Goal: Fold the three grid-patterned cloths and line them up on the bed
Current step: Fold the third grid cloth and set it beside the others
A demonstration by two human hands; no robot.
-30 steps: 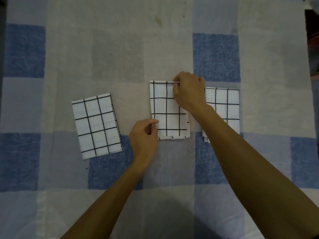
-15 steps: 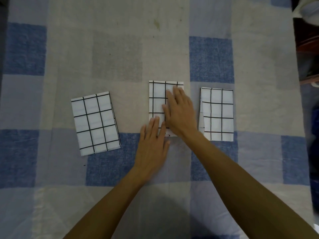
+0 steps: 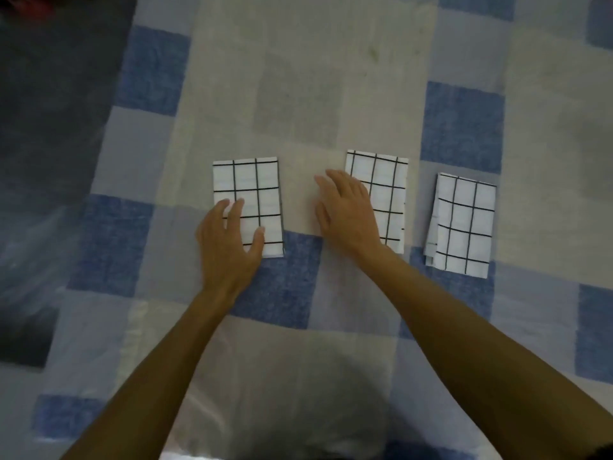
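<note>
Head view: three cloths lie flat in a row on the blue, grey and beige checked bed sheet (image 3: 298, 94). The left folded white black-grid cloth (image 3: 255, 184) is at 9 o'clock from the middle folded white black-grid cloth (image 3: 388, 194). The right folded white black-grid cloth (image 3: 464, 224) is at 3 o'clock, slightly lower and a little tilted, with layered edges showing at its 7 o'clock corner. All three are apart, sheet between them.

The left hand (image 3: 229, 244) has fingers spread, flat on the left cloth's 7 o'clock corner, thumb near its lower edge. The right hand (image 3: 348, 214) has fingers straight, pointing 11 o'clock, lying over the middle cloth's 9 o'clock edge and onto the sheet. Dark floor (image 3: 49, 127) at frame 9 o'clock.
</note>
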